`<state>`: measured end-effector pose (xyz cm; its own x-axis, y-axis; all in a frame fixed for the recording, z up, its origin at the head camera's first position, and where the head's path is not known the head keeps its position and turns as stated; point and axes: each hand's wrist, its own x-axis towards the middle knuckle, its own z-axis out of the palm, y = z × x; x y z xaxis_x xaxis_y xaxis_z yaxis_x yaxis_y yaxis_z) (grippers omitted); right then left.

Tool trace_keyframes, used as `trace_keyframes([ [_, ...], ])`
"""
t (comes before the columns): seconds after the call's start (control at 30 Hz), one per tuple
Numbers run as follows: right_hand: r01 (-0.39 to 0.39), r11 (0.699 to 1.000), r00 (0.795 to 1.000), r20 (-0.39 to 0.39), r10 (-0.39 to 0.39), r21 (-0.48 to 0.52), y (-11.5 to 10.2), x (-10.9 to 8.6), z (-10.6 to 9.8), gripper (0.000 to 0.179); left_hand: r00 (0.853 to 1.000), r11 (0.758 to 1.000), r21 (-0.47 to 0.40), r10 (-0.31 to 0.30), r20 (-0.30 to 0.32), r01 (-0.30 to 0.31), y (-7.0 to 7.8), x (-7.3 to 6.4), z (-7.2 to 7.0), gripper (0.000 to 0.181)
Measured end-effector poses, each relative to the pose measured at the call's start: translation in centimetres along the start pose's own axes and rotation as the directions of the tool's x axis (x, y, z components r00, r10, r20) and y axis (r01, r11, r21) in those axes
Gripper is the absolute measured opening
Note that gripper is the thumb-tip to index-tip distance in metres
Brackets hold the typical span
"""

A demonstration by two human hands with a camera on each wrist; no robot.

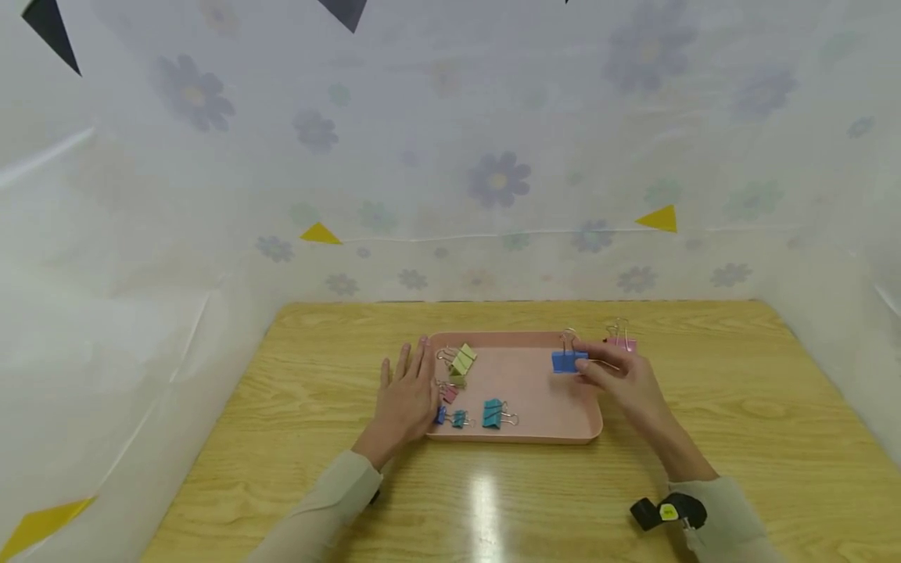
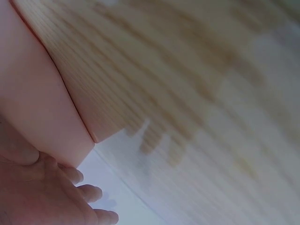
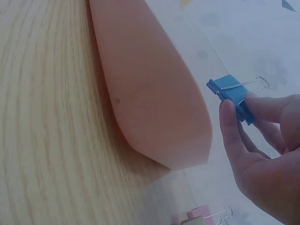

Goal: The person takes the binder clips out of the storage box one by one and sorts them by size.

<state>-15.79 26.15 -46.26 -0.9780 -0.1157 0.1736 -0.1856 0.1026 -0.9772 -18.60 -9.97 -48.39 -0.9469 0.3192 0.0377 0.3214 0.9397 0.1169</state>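
Pinching right hand (image 1: pixel 631 383), head view: right of the frame's centre, thumb and fingers nipping the blue binder clip (image 1: pixel 565 362), which shows against the upper right of the pink tray (image 1: pixel 535 403).
Left hand (image 1: pixel 407 399), head view: left of centre, fingers straight, beside the tray's left edge, gripping nothing.
Tray contents, head view: yellow clip (image 1: pixel 464 359) at the tray's upper left, pink clip (image 1: pixel 450 394) below it, small teal clip (image 1: pixel 459 418) and large teal clip (image 1: pixel 492 414) near the lower edge.
Bench (image 1: pixel 746 407), head view: lower half of the frame, carrying the tray; magenta clip (image 1: pixel 623 344) partly behind the right hand.
Left wrist view: left hand at lower left, fingers extended, against the tray wall; pressure cannot be told.
Right wrist view: blue binder clip at right, pinched near its end, apart from the tray wall at upper centre.
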Motion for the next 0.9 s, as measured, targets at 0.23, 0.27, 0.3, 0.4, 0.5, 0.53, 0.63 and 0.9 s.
trace_keyframes([
  [0.23, -0.063, 0.996, 0.997, -0.038, 0.061, -0.07, 0.0, -0.1, -0.9, 0.043, 1.0, 1.0, 0.004, -0.011, 0.021, 0.011, 0.6, 0.3, -0.3, 0.062],
  [0.27, -0.064, 0.994, 0.997, -0.04, 0.061, -0.086, 0.1, -0.1, -1.0, 0.042, 1.0, 1.0, 0.002, -0.012, 0.024, 0.012, 0.7, 0.4, -0.4, 0.062],
  [0.3, -0.063, 0.993, 0.997, -0.04, 0.059, -0.096, 0.1, -0.1, -1.2, 0.042, 1.0, 1.0, -0.001, -0.012, 0.025, 0.012, 0.8, 0.4, -0.5, 0.062],
  [0.4, -0.06, 0.994, 0.998, -0.036, 0.057, -0.088, 0.1, -0.3, -1.7, 0.04, 1.0, 1.0, -0.006, -0.012, 0.027, 0.012, 1.1, 0.4, -0.7, 0.062],
  [0.5, -0.057, 0.997, 0.998, -0.035, 0.055, -0.06, 0.0, -0.3, -2.2, 0.039, 0.999, 1.0, -0.002, -0.013, 0.031, 0.013, 1.2, 0.5, -0.7, 0.063],
  [0.53, -0.054, 0.997, 0.998, -0.038, 0.052, -0.062, 0.0, -0.3, -2.4, 0.039, 0.999, 1.0, 0.0, -0.014, 0.033, 0.014, 1.3, 0.5, -0.7, 0.063],
  [0.63, -0.049, 0.997, 0.998, -0.053, 0.046, -0.053, -0.3, -0.3, -3.0, 0.04, 0.999, 1.0, 0.003, -0.013, 0.035, 0.013, 1.4, 0.5, -0.8, 0.063],
  [0.9, -0.05, 0.992, 0.995, -0.091, 0.039, -0.12, -0.7, -0.5, -4.4, 0.043, 0.999, 1.0, 0.016, -0.011, 0.034, 0.01, 1.4, 0.8, -0.6, 0.062],
])
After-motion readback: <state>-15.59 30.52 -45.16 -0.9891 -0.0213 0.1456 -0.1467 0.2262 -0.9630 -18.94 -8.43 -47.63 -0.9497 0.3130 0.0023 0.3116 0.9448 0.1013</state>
